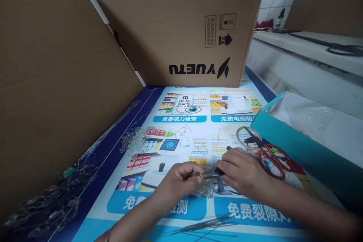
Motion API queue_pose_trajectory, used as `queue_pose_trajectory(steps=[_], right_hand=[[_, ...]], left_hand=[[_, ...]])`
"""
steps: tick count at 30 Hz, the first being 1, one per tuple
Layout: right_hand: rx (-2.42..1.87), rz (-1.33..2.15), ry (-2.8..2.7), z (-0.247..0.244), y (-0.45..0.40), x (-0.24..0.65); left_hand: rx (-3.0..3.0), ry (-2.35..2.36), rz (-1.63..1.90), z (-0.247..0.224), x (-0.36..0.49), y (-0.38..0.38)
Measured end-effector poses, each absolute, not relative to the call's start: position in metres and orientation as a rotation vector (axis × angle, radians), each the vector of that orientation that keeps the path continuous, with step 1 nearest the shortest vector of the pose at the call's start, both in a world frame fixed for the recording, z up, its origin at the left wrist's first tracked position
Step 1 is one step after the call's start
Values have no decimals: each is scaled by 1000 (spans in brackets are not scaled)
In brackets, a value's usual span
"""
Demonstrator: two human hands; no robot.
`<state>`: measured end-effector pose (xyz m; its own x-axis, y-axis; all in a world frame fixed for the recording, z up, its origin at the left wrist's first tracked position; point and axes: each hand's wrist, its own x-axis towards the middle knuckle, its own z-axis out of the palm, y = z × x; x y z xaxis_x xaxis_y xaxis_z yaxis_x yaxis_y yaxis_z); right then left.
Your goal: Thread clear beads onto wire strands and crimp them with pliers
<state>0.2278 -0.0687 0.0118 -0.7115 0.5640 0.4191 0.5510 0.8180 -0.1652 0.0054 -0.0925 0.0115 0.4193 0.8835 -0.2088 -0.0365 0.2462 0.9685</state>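
My left hand (183,181) is closed in a pinch on a wired cluster of clear beads (207,189), which hangs below its fingertips. My right hand (241,168) is wrapped around a small dark tool (217,171), perhaps pliers, whose narrow end reaches toward the left fingertips; its grip is mostly hidden. Thin wires show between the two hands. A loose bundle of dark wire pieces (205,225) lies on the printed sheet in front of me. Scissors with red handles (273,159) lie just beyond my right hand, over a clear round ring-shaped item (247,136).
Loose clear beads (134,140) are heaped at the left. Tangled wire with beads (48,211) lies along the cardboard panel (56,64). A large box (170,26) stands at the back. At the right sits a teal box (300,140) with a white lining.
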Motion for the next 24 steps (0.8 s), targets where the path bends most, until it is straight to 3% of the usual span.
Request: queue_pose_trajectory(steps=[24], right_hand=[[-755,-112,-2566,8,-70,225]], left_hand=[[1070,915,795,6,8,-97]])
